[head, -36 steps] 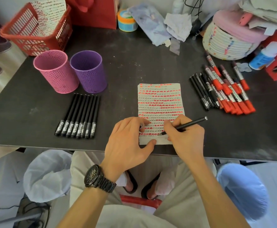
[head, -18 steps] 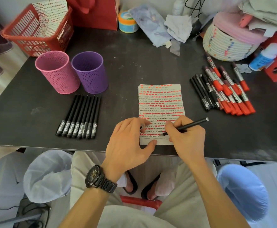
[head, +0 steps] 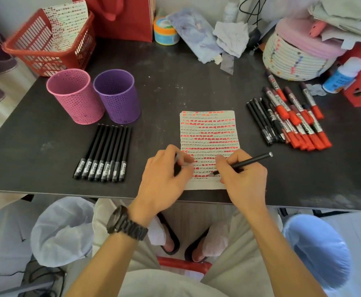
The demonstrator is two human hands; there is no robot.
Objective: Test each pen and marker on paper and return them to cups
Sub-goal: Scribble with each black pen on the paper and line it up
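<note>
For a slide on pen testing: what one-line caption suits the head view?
Right hand holds a black pen to the marked paper, left hand at its edge; pink cup, purple cup beyond.

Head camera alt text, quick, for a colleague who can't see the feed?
The right hand grips a slim black pen, tip on a lined paper sheet covered in red and black test marks; the blurred left hand lies at its left edge. A row of black pens lies left, red-capped markers right.
</note>
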